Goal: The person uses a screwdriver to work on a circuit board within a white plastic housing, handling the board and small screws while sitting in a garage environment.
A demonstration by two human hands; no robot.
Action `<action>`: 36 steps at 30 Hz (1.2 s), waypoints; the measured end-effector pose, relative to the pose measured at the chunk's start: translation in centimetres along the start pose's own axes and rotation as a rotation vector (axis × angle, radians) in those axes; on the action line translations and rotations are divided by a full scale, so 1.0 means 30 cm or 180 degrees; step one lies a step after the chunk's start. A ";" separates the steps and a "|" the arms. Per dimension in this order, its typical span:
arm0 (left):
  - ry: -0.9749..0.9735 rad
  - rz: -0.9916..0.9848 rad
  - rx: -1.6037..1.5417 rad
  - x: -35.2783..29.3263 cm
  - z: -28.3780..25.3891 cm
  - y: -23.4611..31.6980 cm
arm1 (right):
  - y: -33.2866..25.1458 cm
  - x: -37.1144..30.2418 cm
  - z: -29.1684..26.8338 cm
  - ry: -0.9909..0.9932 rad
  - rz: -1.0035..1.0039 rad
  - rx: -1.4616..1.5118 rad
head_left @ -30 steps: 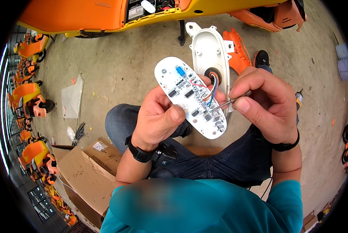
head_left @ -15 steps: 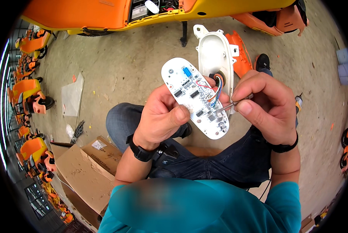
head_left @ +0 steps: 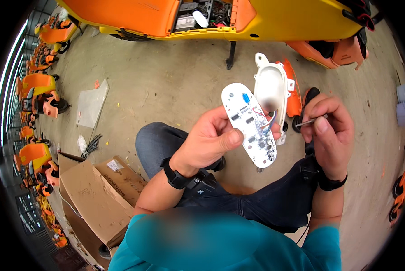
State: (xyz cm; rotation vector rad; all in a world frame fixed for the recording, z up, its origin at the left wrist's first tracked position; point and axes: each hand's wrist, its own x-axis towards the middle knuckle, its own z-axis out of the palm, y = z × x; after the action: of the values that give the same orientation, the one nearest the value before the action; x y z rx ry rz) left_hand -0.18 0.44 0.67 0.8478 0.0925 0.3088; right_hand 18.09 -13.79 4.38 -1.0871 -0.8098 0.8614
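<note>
My left hand (head_left: 209,142) grips a long oval white circuit board (head_left: 256,131) by its left edge, thumb on top and fingers underneath. Chips, a blue component and thin coloured wires (head_left: 272,120) show on its upper face. The wires run toward a white plastic housing (head_left: 271,77) with mounting ears, just beyond the board. Off to the right, my right hand (head_left: 331,135) pinches a thin metal rod (head_left: 307,122), shaped like a screwdriver bit, between thumb and fingers. Its tip points left, apart from the board.
An orange plastic shell (head_left: 293,92) lies behind the housing. A yellow and orange scooter (head_left: 283,20) stands across the far side, its compartment uncovered. At the left are an opened cardboard box (head_left: 98,198), a flat grey sheet (head_left: 92,106) and bundled black cable (head_left: 92,145).
My right hand has drawn the metal rod away from the board to the right. The view has shifted, and the board, still in my left hand, appears farther right and lower.
</note>
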 end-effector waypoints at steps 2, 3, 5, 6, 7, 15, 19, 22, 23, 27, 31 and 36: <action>0.0083 0.0036 0.0015 -0.009 -0.016 -0.006 | 0.008 0.014 0.005 0.0209 0.0004 -0.0183; 0.0058 0.0074 -0.0026 -0.014 -0.021 0.001 | 0.019 0.025 0.019 0.0274 0.0030 -0.0242; -0.0037 0.0171 -0.0107 -0.024 -0.029 0.008 | 0.021 0.028 0.045 0.0352 0.0073 -0.0439; -0.0065 0.0237 -0.0077 -0.023 -0.042 0.006 | 0.030 0.029 0.047 0.0324 0.0065 -0.0512; -0.0049 0.0215 -0.0111 -0.020 -0.054 -0.009 | 0.035 0.021 0.047 0.0365 0.0062 -0.0645; 0.0400 0.0149 -0.0055 0.033 -0.041 -0.091 | 0.086 -0.005 -0.068 0.0282 0.0077 -0.0676; 0.0677 0.0084 -0.0084 0.009 -0.038 -0.113 | -0.031 -0.008 0.086 0.0162 0.0354 -0.1136; 0.0611 0.0079 -0.0150 0.008 -0.037 -0.118 | -0.027 -0.009 0.085 0.0031 0.0365 -0.0622; 0.0587 0.0108 -0.0183 0.000 -0.036 -0.115 | -0.030 -0.008 0.095 -0.0162 0.0318 -0.0544; 0.0635 0.0076 -0.0114 0.010 -0.044 -0.097 | 0.034 0.007 0.022 0.0044 0.0384 -0.0261; 0.0519 0.0263 -0.0214 0.045 -0.053 -0.081 | 0.105 0.024 -0.052 0.0468 0.0243 -0.0162; 0.0632 0.0218 0.0012 0.004 -0.082 -0.034 | 0.114 0.093 -0.032 0.0623 0.0391 -0.0452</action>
State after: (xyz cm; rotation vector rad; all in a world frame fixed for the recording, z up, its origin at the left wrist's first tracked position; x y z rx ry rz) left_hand -0.32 1.62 -1.72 0.8238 0.2494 0.4571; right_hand 19.53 -10.92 1.20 -1.3358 -0.6529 0.7941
